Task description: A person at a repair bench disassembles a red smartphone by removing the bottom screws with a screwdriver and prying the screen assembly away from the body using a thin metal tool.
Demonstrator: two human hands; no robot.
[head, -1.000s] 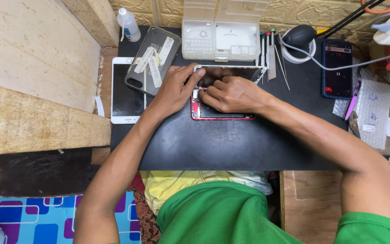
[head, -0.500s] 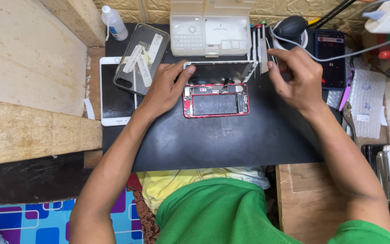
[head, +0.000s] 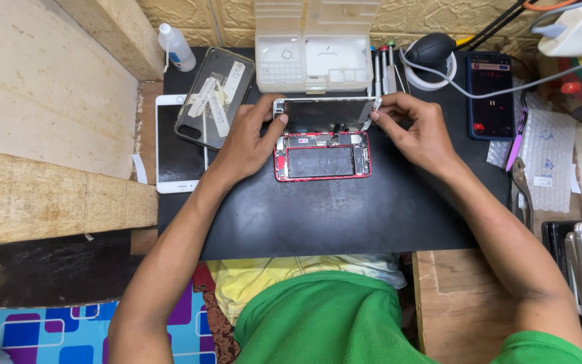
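Observation:
An opened red phone body lies on a black work mat, its battery and boards showing. Its screen panel is tilted up along the far edge, still hinged to the body. My left hand pinches the panel's left end while resting beside the red body. My right hand pinches the panel's right end.
A clear plastic parts box stands behind the phone, with screwdrivers beside it. A white phone, a taped dark phone and a small bottle are at left. A dark phone, a black blower and bubble wrap are at right.
My right hand left the phone, reached to the tools at the back right, then came back. Both hands now hold the screen panel raised off the red body.

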